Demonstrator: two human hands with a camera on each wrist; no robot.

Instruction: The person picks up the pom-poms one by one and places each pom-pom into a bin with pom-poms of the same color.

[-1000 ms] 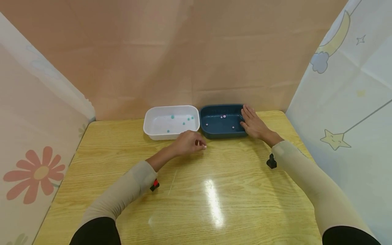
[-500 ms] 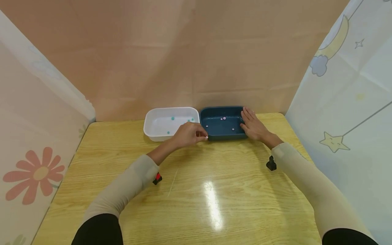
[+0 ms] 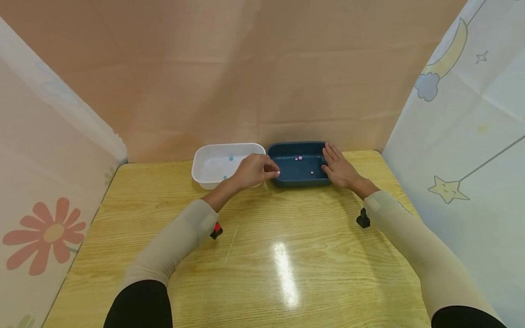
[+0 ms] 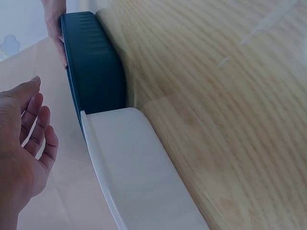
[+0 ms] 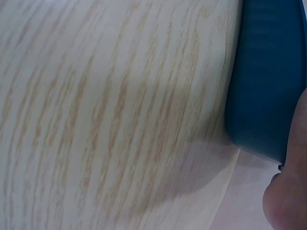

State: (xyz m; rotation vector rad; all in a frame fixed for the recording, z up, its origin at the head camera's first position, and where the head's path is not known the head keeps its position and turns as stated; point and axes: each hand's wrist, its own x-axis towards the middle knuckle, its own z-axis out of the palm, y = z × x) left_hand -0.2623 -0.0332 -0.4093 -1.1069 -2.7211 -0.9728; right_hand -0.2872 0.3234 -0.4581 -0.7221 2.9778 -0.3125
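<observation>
In the head view my left hand point(image 3: 254, 171) hovers over the gap between the two trays, pinching a tiny pale pink ball point(image 3: 278, 172) between thumb and fingertips. The ball overlaps the left end of the dark blue tray point(image 3: 291, 178); the left wrist view does not show it. Pink balls point(image 3: 300, 158) lie inside that tray. My right hand point(image 3: 341, 168) rests on the tray's right rim with fingers straight. Left of it stands a white tray point(image 3: 207, 167), where teal balls point(image 3: 231, 158) show; my left hand hides its right part.
Both trays stand side by side at the back of the wooden table point(image 3: 254, 255), close to a peach backdrop point(image 3: 205, 82). Printed panels flank the table, a flower point(image 3: 53, 232) on the left one and a star point(image 3: 448, 189) on the right. Small black devices sit at both wrists.
My left hand has moved forward and slightly right from the tabletop before the trays, carrying the pink ball up to the blue tray's left end. My right hand has stayed put.
</observation>
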